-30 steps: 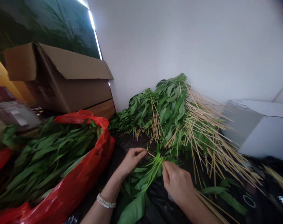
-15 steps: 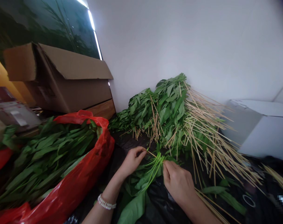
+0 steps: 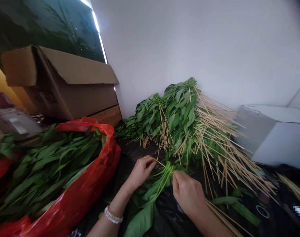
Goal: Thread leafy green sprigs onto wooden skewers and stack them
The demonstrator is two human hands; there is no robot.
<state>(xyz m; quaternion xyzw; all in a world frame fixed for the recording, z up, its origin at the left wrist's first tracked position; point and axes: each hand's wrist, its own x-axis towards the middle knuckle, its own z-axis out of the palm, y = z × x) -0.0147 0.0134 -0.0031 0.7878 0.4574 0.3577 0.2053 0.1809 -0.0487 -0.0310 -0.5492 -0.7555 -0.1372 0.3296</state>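
A thin wooden skewer passes through the pale green stem ends of a small leafy bunch (image 3: 162, 181), whose leaves hang down toward the front. My left hand (image 3: 143, 171), with a beaded bracelet at the wrist, pinches the skewer's left end between thumb and fingertips. On the bunch's right side, my right hand (image 3: 186, 189) is closed around the skewer, most of which its fingers hide. Behind both hands lies a heap of leafy bunches (image 3: 179, 112) with many bare skewers (image 3: 219, 138) sticking out to the right.
An open red plastic bag (image 3: 100, 171) full of long green leaves lies at the left. Behind it stands a cardboard box (image 3: 78, 95). At the right are a white box (image 3: 280, 138), loose leaves (image 3: 243, 212) and a white ring (image 3: 262, 211) on black plastic.
The hands and the bunch hold almost the same pose. The whole view has shifted very slightly.
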